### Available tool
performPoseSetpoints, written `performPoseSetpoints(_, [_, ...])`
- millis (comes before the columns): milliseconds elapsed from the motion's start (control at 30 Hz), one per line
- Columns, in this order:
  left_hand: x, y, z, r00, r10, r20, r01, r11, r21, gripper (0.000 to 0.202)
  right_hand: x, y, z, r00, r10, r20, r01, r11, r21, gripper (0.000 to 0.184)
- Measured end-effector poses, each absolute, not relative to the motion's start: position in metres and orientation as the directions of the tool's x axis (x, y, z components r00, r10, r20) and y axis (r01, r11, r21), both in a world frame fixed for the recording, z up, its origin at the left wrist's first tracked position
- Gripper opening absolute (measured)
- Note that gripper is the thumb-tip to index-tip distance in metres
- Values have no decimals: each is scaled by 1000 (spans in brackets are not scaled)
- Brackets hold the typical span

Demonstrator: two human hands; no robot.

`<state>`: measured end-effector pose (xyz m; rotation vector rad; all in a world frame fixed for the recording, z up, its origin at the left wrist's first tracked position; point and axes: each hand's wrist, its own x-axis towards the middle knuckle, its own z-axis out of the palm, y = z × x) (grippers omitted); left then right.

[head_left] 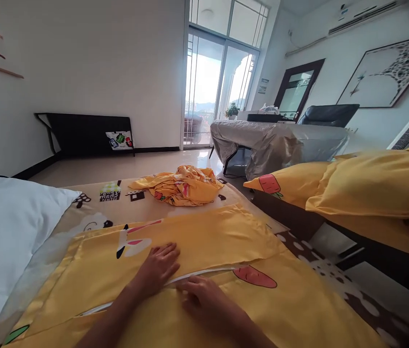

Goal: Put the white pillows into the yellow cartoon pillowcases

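Note:
A yellow pillowcase (222, 237) printed with a rabbit and carrots lies flat in front of me. A long slit edged in white (97, 308) runs across it, perhaps a zip. My left hand (160, 265) rests palm down on the cloth just beyond the slit, its fingers stretched out. My right hand (201, 291) is at the near edge of the slit, its fingers curled and pinching the cloth there; the fingertips are partly hidden. A crumpled heap of yellow printed fabric (190, 186) sits farther back on the patterned sheet (112, 205).
At the left edge lies a white pillow (12, 227). Yellow pillows (374, 183) are stacked on a dark surface at the right. Beyond stands a table under a plastic cover (273, 140). A black folded panel (84, 135) leans at the back wall.

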<state>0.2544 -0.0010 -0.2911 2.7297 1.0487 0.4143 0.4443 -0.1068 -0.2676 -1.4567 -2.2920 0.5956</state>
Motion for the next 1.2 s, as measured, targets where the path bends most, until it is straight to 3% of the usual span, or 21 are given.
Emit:
performPoseSetpoints(200, [255,-8,-282,767,640,46,617,-756,218,73,444,-113,-268,-392,920,14,815,354,-459,23])
performPoseSetpoints(467, [260,-1,-278,733,678,58,653,-724,224,54,443,-113,-268,-368,930,-1,860,340,-381,27])
performPoseSetpoints(700, [262,42,-281,668,742,-52,733,-645,217,61,443,-127,-269,-467,884,-33,839,431,-333,19])
performPoseSetpoints(867, [265,61,-281,598,801,34,786,-594,172,54,448,-134,-270,-643,765,-49,708,568,-420,14])
performPoseSetpoints(1000, [271,56,-275,556,821,129,809,-571,141,44,448,-137,-265,-678,705,-207,680,495,-542,20])
performPoseSetpoints(1067, [270,52,-270,558,816,152,807,-576,131,41,444,-137,-261,-633,744,-214,698,430,-572,23])
performPoseSetpoints(1200, [239,53,-249,522,833,183,829,-546,121,42,437,-129,-257,-449,893,-20,723,350,-595,22])
